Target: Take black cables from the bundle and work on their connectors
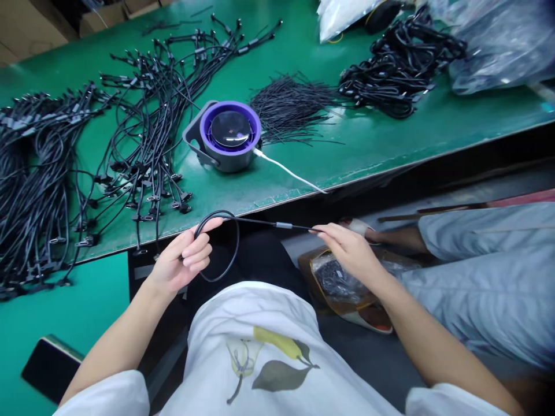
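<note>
A thin black cable [255, 221] stretches between my two hands in front of the table edge. My left hand [184, 257] is closed around a loop of it, with the thumb along the top. At the other side my right hand [349, 251] pinches the cable's far part between thumb and fingertips; those fingers hide its end. A small grey sleeve [284, 225] sits on the taut stretch, nearer my right hand. Loose cables with metal-tipped connectors [158, 133] lie spread on the table beyond my left hand.
On the green table [299, 167] stands a purple-and-grey fan [231, 130] with a white cord [290, 170]. Behind are black ties [295, 107], bundled cables [401, 63] and plastic bags [507, 46]. A phone [51, 368] lies lower left. Another person's legs [477, 271] are at right.
</note>
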Tool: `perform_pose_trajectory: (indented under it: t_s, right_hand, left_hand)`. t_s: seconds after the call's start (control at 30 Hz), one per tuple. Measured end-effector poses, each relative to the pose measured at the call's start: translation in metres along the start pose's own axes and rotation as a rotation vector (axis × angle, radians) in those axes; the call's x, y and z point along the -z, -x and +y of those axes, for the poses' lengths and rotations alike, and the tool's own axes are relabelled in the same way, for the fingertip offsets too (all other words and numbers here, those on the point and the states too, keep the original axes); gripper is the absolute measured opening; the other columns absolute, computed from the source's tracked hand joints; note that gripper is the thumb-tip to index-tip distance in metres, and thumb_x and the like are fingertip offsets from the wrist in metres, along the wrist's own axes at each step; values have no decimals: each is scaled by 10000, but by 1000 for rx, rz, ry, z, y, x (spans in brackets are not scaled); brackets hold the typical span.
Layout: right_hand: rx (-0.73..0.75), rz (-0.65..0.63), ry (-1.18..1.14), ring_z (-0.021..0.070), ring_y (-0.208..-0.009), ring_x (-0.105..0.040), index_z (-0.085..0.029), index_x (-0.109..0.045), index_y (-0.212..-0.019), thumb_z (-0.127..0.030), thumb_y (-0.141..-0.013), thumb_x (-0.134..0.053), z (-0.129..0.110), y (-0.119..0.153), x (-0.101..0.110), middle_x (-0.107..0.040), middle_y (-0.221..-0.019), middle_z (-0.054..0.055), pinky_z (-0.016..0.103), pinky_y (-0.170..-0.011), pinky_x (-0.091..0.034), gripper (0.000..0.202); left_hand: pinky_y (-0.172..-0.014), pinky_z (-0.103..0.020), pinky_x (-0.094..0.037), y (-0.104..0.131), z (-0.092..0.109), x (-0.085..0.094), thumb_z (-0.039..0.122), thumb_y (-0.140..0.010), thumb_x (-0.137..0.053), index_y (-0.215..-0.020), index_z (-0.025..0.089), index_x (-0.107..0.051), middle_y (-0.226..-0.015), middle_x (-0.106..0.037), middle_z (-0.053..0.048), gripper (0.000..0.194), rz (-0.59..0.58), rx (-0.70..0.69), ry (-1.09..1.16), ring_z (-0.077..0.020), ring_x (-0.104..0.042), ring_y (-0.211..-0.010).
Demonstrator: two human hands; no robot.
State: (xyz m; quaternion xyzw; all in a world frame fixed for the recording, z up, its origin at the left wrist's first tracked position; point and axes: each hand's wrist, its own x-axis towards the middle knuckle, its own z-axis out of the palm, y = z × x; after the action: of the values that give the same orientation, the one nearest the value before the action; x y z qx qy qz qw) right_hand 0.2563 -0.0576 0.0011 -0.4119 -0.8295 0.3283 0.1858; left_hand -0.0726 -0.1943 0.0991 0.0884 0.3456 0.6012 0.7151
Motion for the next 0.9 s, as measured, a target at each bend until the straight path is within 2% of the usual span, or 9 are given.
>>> perform_pose_trajectory:
  t_s: [0.1,0.2,0.3,0.43,0.53,0.63,0.7,0.77,0.9]
  right_hand:
    - [-7,110,64,205,-962,-648,-185,-665,-1044,-341,-978,-399,8,-5,9,-689,-1027,82,317,-871,-485,315]
    - [23,111,133,207,-959,-652,-175,-664,-1056,-340,-981,-389,6,-5,18,-693,-1033,89,314,-858,-485,329]
    - [161,-114,207,195,-853,-662,-190,-678,-978,-337,-968,-420,-21,5,19,-710,-941,72,292,-751,-475,297]
    - [526,-569,124,125,-581,-562,-191,-627,-747,-268,-931,-491,-84,14,6,-644,-673,8,257,-547,-346,242]
    - [674,-455,18,115,-562,-511,-170,-592,-691,-253,-936,-467,-115,0,-7,-603,-636,12,265,-532,-305,287]
    - [537,-220,-141,108,-597,-506,-174,-599,-701,-280,-945,-479,-117,-22,-19,-586,-664,13,250,-566,-339,291]
    - [386,-46,-277,127,-697,-535,-181,-620,-817,-357,-904,-577,-110,-32,-30,-605,-795,32,252,-638,-399,201]
    - [236,76,-417,161,-819,-556,-184,-606,-996,-436,-836,-662,-103,-35,-46,-598,-952,62,283,-720,-447,304]
    - [-87,-42,-735,113,-637,-515,-180,-597,-916,-422,-937,-495,-100,-33,-78,-550,-733,2,253,-620,-418,263]
  left_hand:
    - [-388,-99,-333,-1,0,4,157,-858,-654,-1252,1,-551,-559,-327,88,436,9,-1,12,-39,-270,-416]
    - [-374,-93,-300,-4,-1,7,147,-843,-663,-1158,28,-618,-545,-317,90,339,4,-3,-42,-32,-239,-408]
    - [-412,-122,-323,-13,-13,9,250,-876,-653,-976,79,-672,-522,-347,78,198,72,-59,-213,-42,-292,-425]
    - [-682,-251,-495,-20,-47,6,407,-922,-579,-960,132,-661,-809,-653,-59,289,102,-100,-642,-145,-607,-721]
    - [-878,-332,-458,-13,-66,-1,424,-961,-489,-983,162,-652,-1035,-671,-100,310,-98,-63,-940,-212,-611,-962]
    - [-802,-314,-429,-3,-71,-3,432,-975,-452,-959,173,-619,-827,-650,-49,309,-210,-20,-1006,-178,-578,-793]
    - [-685,-283,-396,-1,-70,-1,445,-966,-474,-947,179,-583,-659,-563,7,288,-177,7,-856,-140,-499,-640]
    - [-597,-257,-344,-2,-70,1,456,-944,-519,-921,184,-556,-565,-467,50,276,-153,39,-631,-114,-408,-543]
    - [-656,-281,-390,-11,-74,1,483,-916,-551,-860,161,-581,-637,-559,-8,328,-95,101,-478,-143,-499,-623]
